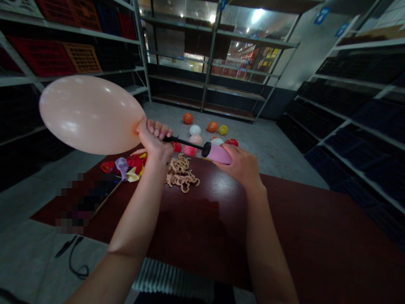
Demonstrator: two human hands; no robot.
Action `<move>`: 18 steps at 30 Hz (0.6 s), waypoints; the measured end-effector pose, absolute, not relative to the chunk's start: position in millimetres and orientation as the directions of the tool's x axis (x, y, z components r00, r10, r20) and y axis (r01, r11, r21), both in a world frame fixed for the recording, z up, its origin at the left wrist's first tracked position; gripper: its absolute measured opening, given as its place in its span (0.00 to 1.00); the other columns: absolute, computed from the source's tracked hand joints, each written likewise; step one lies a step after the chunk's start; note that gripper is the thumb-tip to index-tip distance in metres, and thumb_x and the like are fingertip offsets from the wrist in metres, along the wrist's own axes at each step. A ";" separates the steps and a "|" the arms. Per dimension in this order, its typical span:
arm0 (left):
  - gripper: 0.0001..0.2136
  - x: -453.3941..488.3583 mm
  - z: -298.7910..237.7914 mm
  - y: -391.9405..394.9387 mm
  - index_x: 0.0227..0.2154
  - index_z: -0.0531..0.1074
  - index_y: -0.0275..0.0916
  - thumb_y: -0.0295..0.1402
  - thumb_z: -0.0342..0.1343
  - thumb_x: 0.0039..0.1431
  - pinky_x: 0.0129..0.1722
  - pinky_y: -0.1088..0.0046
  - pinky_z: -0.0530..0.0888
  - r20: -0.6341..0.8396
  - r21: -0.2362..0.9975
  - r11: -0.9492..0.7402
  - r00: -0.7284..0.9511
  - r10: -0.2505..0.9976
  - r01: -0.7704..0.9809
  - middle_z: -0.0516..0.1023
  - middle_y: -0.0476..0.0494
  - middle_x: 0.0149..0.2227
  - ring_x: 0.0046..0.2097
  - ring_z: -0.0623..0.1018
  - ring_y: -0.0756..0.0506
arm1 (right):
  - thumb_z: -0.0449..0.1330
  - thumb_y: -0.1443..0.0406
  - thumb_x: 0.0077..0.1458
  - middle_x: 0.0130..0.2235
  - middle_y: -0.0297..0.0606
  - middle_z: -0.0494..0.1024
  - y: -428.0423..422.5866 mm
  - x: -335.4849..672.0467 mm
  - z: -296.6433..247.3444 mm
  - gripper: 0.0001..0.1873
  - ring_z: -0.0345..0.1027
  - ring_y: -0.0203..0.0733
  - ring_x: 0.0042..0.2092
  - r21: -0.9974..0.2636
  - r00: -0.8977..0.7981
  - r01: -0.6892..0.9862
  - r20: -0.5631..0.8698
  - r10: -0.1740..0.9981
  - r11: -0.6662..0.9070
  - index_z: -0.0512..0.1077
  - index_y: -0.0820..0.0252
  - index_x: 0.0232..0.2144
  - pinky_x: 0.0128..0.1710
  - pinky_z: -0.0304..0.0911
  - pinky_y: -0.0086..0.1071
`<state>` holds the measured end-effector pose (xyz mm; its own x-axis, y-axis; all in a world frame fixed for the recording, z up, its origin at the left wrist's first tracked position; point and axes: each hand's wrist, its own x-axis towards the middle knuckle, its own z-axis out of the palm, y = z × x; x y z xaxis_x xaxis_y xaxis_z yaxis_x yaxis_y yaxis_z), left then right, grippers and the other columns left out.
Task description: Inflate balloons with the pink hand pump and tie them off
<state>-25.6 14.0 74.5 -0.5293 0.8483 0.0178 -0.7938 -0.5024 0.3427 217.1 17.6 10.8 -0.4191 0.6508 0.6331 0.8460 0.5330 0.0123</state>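
A large, inflated pale-peach balloon (90, 114) extends to the left of my left hand (154, 136). That hand is closed around the balloon's neck, at the black nozzle end of a hand balloon pump (220, 153). My right hand (243, 164) grips the pump's pink barrel, and a length of black rod shows between the two hands. Below them, on the dark red-brown table (196, 228), lies a heap of beige, curly, wavy strands (182, 174). Limp, uninflated balloons (121, 168) in red, purple, cream and yellow lie beyond my left forearm.
Several inflated balloons, among them an orange balloon (187, 118) and a white balloon (195, 130), rest on the floor past the table. A blurred dark object (95, 194) lies at the table's left. Metal shelves (207, 76) with crates surround the area. A black cable (74, 261) is at lower left.
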 end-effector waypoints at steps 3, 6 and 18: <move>0.24 -35.5 83.0 5.7 0.18 0.46 0.40 0.31 0.40 0.75 0.16 0.77 0.52 0.040 0.314 -0.523 -0.539 0.841 -0.793 0.46 0.57 0.13 0.13 0.50 0.56 | 0.61 0.51 0.58 0.45 0.45 0.82 17.4 223.8 14.1 0.24 0.76 0.51 0.42 0.002 -0.429 0.838 0.621 0.656 0.546 0.75 0.56 0.51 0.39 0.66 0.41; 0.24 -41.9 90.4 -3.9 0.18 0.46 0.40 0.31 0.40 0.75 0.16 0.76 0.53 0.090 0.302 -0.542 -0.543 0.835 -0.784 0.46 0.56 0.13 0.13 0.50 0.55 | 0.61 0.51 0.58 0.44 0.44 0.82 15.5 225.8 17.2 0.22 0.76 0.50 0.41 -0.008 -0.434 0.831 0.618 0.656 0.557 0.75 0.56 0.49 0.39 0.66 0.40; 0.26 -21.8 97.9 -15.5 0.17 0.45 0.39 0.32 0.38 0.75 0.16 0.75 0.49 0.167 0.340 -0.601 -0.583 0.795 -0.723 0.44 0.55 0.13 0.14 0.47 0.55 | 0.60 0.52 0.56 0.36 0.44 0.81 8.4 211.3 18.7 0.19 0.73 0.47 0.34 0.061 -0.394 0.878 0.658 0.642 0.476 0.75 0.60 0.41 0.33 0.58 0.37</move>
